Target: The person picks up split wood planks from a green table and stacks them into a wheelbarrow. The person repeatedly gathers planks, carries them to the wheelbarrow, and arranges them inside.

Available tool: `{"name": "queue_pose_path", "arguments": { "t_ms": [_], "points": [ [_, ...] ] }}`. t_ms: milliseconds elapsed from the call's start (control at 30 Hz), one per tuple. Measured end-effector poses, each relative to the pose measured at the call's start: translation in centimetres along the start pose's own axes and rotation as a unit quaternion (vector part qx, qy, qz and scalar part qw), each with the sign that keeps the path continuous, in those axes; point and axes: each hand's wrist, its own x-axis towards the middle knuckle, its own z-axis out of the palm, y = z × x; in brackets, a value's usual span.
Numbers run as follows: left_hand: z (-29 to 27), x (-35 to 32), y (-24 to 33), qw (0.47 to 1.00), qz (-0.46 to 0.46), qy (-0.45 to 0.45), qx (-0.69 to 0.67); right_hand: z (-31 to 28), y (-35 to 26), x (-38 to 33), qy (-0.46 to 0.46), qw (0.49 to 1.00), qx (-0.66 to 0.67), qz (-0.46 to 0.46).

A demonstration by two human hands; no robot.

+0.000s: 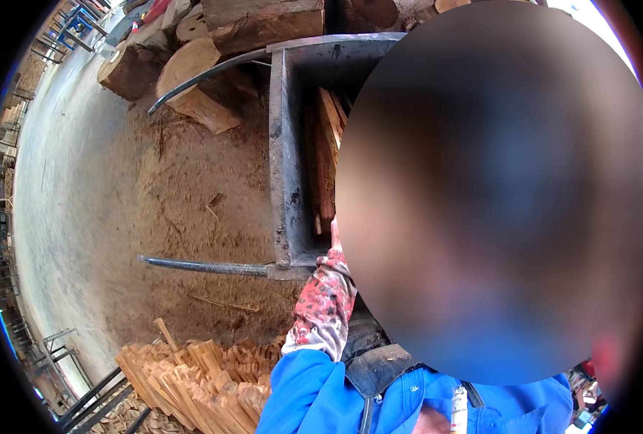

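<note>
The left arm in a red patterned sleeve (325, 304) reaches up to the grey metal cart (286, 145), where wooden slats (328, 155) stand on edge inside. Both hands are hidden by the blur, so their grip cannot be told. Cut sticks (198, 376) lie stacked on the sawdust floor (191, 195).

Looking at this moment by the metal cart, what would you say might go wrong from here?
1. The wooden slats stand on edge, leaning inside the metal cart; they might tip or slide out if it is jolted.
2. The sleeved arm reaches in next to the cart's hard steel edge, where it could get scraped or pinched. The hands themselves are hidden.
3. Sawdust and loose sticks cover the floor, and the cart's handle bar lies low: a slip or trip seems possible.
</note>
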Motion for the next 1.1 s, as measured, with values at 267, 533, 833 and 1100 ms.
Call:
{"name": "queue_pose_path", "arguments": {
  "t_ms": [267,533,833,1100],
  "points": [
    [1.0,-3.4,3.0,0.996,-0.030,0.026,-0.079,2.3,-7.5,-4.4,-0.020,0.998,-0.066,-0.001],
    [2.2,-1.0,13.8,0.990,0.130,-0.021,0.040,3.4,-16.6,-1.4,-0.039,0.999,-0.024,-0.021],
    [2.3,3.3,27.0,0.966,0.113,-0.205,-0.110,6.0,-26.9,4.1,-0.079,0.986,0.104,-0.107],
    [1.3,9.4,30.8,0.968,0.152,-0.180,-0.083,6.0,-31.6,9.5,-0.106,0.988,0.045,-0.108]
  ]
}}
